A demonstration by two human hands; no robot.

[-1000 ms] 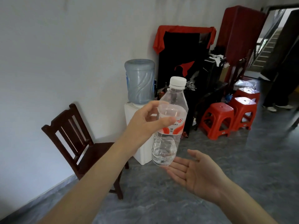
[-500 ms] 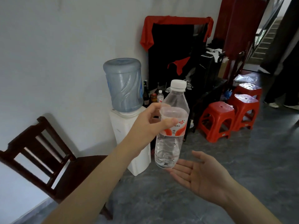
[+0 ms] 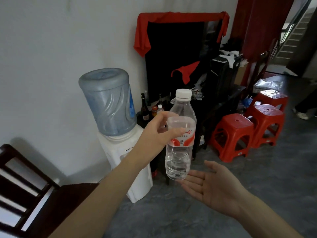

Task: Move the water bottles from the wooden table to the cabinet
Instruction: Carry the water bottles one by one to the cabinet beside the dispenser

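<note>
Walked closer to the water dispenser (image 3: 120, 143) since the earlier frame, wooden chair (image 3: 25, 191) slid down to the lower left corner of view. Nearest, right hand (image 3: 216, 186) spread flat, palm up, empty, just under the bottle's base, contact impossible to tell. Above it, left hand (image 3: 159, 133) wrapped around the water bottle (image 3: 180, 140) at the label band, held upright in mid-air, white cap on. Wooden table and cabinet not identifiable with certainty here. Roughly a third full of clear water; likely light, thin-walled, prone to denting, smooth enough to slip. Best gripped at the label band, probably, base supported from below. Beyond, big blue jug (image 3: 108, 102) inverted on the dispenser, seemingly near empty. Glass bottles (image 3: 145, 109) behind against the wall. Farthest, red stools (image 3: 248, 127) on the floor.
</note>
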